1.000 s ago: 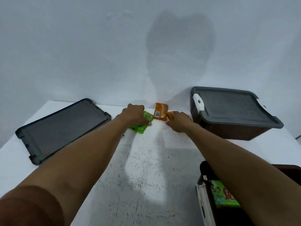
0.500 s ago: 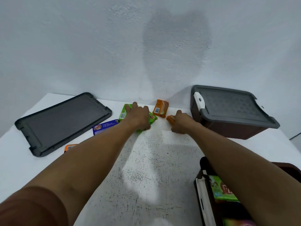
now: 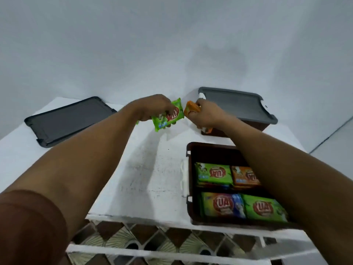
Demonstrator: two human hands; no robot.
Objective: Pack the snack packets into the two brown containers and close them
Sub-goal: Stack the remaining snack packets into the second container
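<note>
A: Desk point(image 3: 145, 169) first. White top, and it is carrying an open brown box point(image 3: 210, 150) at the near right, by the front edge. Packets are lying flat inside it, green and orange ones, two rows showing.

B: And the second box?

A: It is sitting at the far right, against the wall, with a grey lid point(image 3: 235, 104) already on it. I am calling it the far box point(image 3: 256, 127). A spare lid point(image 3: 70, 119) is lying flat at the far left, well apart from both boxes.

B: Hands?

A: Both are raised above the far middle of the desk, almost meeting. The left hand point(image 3: 152, 108) is closed around a green packet point(image 3: 168, 116), its long axis running from lower left up to upper right. The right hand point(image 3: 206, 115) is gripping an orange packet point(image 3: 191, 109), with orange also poking out below the fist, perhaps a second one; I cannot tell.

B: Which way is the open box lying from them?

A: Toward the person and to the right. The right forearm is already crossing above it, so the right hand is the nearer. The left would be reaching across.

B: Room inside?

A: The back strip is looking bare. The right side is hidden under the arm.

B: Judgement?

A: Packing is nearly done; no loose packets are showing on the desk. The spare lid is waiting.
</note>
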